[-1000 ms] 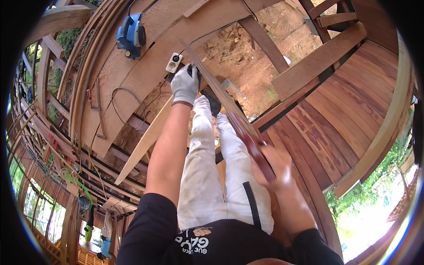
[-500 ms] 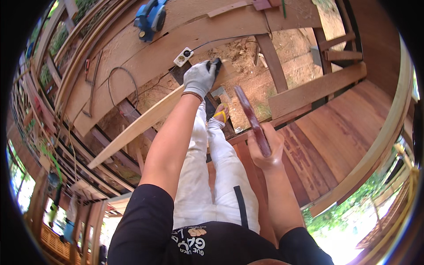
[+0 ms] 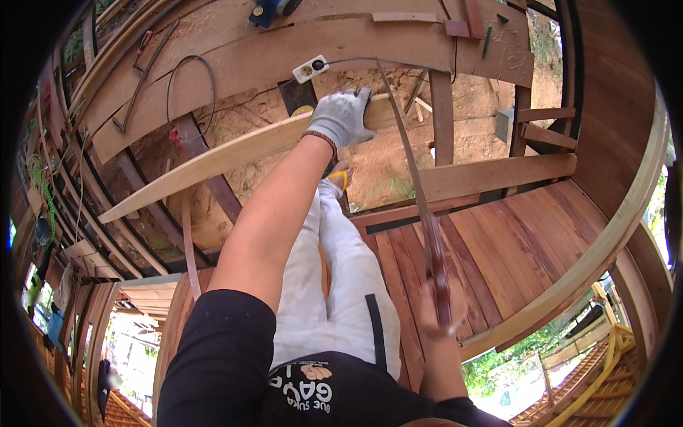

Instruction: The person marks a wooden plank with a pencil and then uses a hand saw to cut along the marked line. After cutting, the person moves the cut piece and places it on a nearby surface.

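Note:
My left hand [image 3: 340, 118], in a grey glove, grips a long, pale, tapered board [image 3: 178, 184] near its right end. A small dark thing by its fingertips is too hidden to make out. My right hand [image 3: 442, 307] is closed on the reddish-brown wooden handle of a long handsaw [image 3: 408, 149]. The saw's blade reaches up across the board's right end, just right of my gloved fingers. Below the board are my legs in white trousers and a foot in a yellow sandal [image 3: 341, 178].
Wide planks with a white power socket [image 3: 309, 68], a blue power tool [image 3: 265, 14], a thin handsaw [image 3: 139, 85] and a screwdriver [image 3: 141, 47] lie ahead. Reddish slatted decking [image 3: 512, 249] with a curved rim is at the right, open framing over dirt around it.
The view has turned, so the socket and board sit higher and more level. My right hand has moved lower in view with the saw. My left hand stays on the board.

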